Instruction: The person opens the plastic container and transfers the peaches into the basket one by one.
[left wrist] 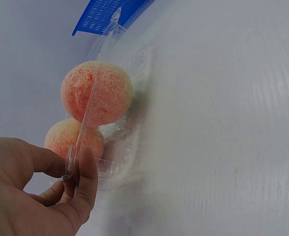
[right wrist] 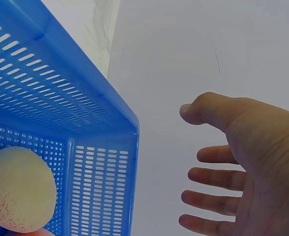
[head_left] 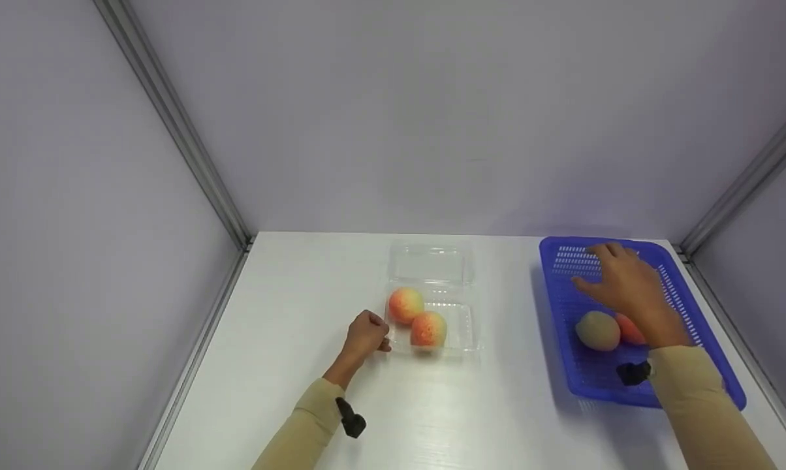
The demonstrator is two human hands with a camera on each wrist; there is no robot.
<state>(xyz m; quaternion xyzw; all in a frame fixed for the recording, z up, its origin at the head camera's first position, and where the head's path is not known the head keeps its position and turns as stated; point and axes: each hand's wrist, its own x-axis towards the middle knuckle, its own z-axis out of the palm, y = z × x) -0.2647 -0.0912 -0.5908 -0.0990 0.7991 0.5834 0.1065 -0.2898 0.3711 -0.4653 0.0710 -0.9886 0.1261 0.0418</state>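
Note:
A clear plastic clamshell box (head_left: 459, 324) lies with its lid (head_left: 429, 264) folded back on the white table. Two yellow-red peaches (head_left: 405, 305) (left wrist: 97, 93) sit in its left part. My left hand (head_left: 367, 333) pinches the box's near-left rim between thumb and fingers; the left wrist view shows the clear edge in that grip. Over the blue basket (head_left: 558, 326) hovers my right hand (head_left: 625, 281), thumb and fingers spread, holding nothing. Inside the basket are a pale peach (head_left: 597, 331) and a redder fruit (head_left: 630, 329), the latter partly hidden by my right forearm.
Pale wall panels (head_left: 393, 117) rise behind and beside the table (head_left: 288, 294), with grey metal rails (head_left: 190, 150) at the corners. The blue basket's raised, slotted sides stand at the table's right, a gap away from the clear box.

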